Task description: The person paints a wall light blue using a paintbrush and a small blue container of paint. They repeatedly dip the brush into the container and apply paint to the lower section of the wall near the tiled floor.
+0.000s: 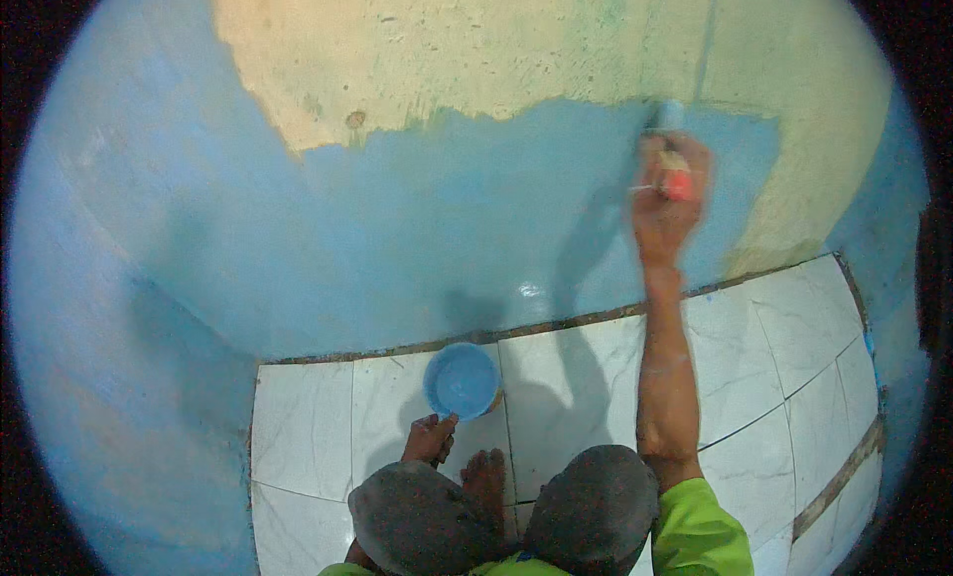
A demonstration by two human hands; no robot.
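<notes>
My right hand (672, 203) reaches out to the wall and grips a paintbrush (676, 183) by its handle, which shows a red end. The brush head is blurred and lies near the ragged upper border of the blue paint (447, 218). Above that border the wall is bare cream-yellow (476, 47). Low in front of my knees, my left hand (429, 436) pinches the rim of a round tub of blue paint (463, 381). The tub is just above or on the tiles; I cannot tell which.
White marbled floor tiles (737, 367) run along the wall's foot, with a dark gap (447, 343) at the joint. A blue side wall (112, 278) stands to the left, another (893, 203) to the right. My bent knees (428, 516) and bare foot (488, 479) are below the tub.
</notes>
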